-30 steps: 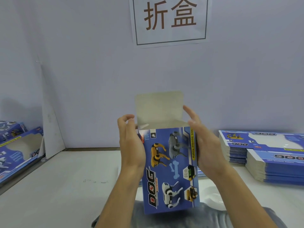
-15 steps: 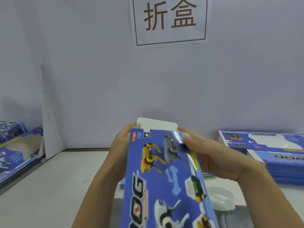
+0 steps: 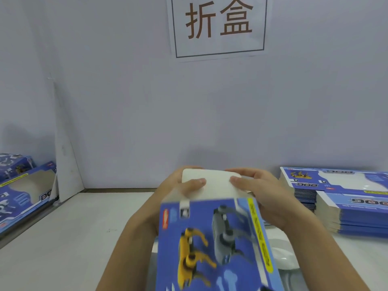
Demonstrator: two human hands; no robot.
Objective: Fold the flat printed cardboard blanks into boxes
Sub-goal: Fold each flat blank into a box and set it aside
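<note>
A blue printed box (image 3: 212,244) with robot-dog pictures lies tilted toward me, low in the middle of the view. Its white end flap (image 3: 212,186) is bent over the far end. My left hand (image 3: 178,190) grips the box's left far corner with the thumb pressing on the flap. My right hand (image 3: 266,194) grips the right far corner, thumb also on the flap. Two stacks of flat blue blanks (image 3: 346,198) lie on the white table (image 3: 63,238) at the right.
Folded blue boxes (image 3: 23,192) lie at the left edge beside a white wall panel (image 3: 67,164). A paper sign (image 3: 218,26) hangs on the wall ahead. A white rounded object (image 3: 283,257) sits on the table behind the box, partly hidden.
The box has tipped from upright toward me and come closer. Its raised end flap has been folded down over the far opening, and both thumbs now press on it.
</note>
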